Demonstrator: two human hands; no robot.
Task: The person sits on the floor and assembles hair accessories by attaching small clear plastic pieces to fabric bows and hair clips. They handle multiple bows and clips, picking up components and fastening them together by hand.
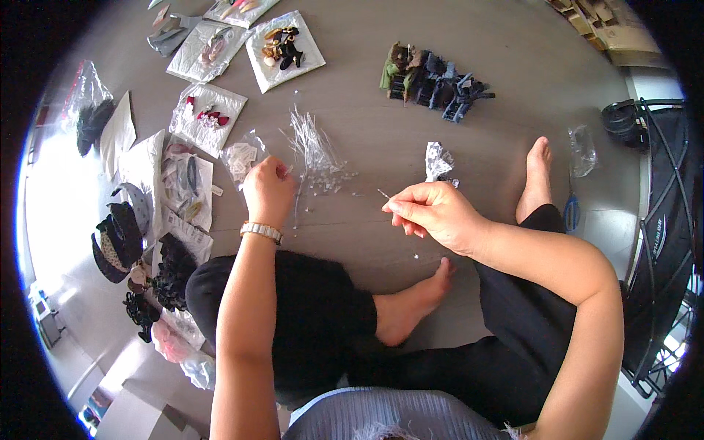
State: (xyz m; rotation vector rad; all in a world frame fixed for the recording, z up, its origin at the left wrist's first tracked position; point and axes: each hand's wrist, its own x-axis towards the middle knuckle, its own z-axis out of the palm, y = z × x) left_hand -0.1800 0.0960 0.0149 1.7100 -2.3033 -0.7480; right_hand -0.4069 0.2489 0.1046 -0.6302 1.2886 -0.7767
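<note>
The head view has the right hand [440, 213] pinching a thin pale stick [383, 194] between thumb and fingers, its free end angled up and to the left. The left hand [268, 192] is curled beside a clear bag of white labels [243, 156]; whether it grips anything cannot be told. On the floor [367, 147] lies a loose pile of clear plastic strands [312, 147], long axis running mostly away from the person, beyond and between the hands, nearer the left hand than the right.
</note>
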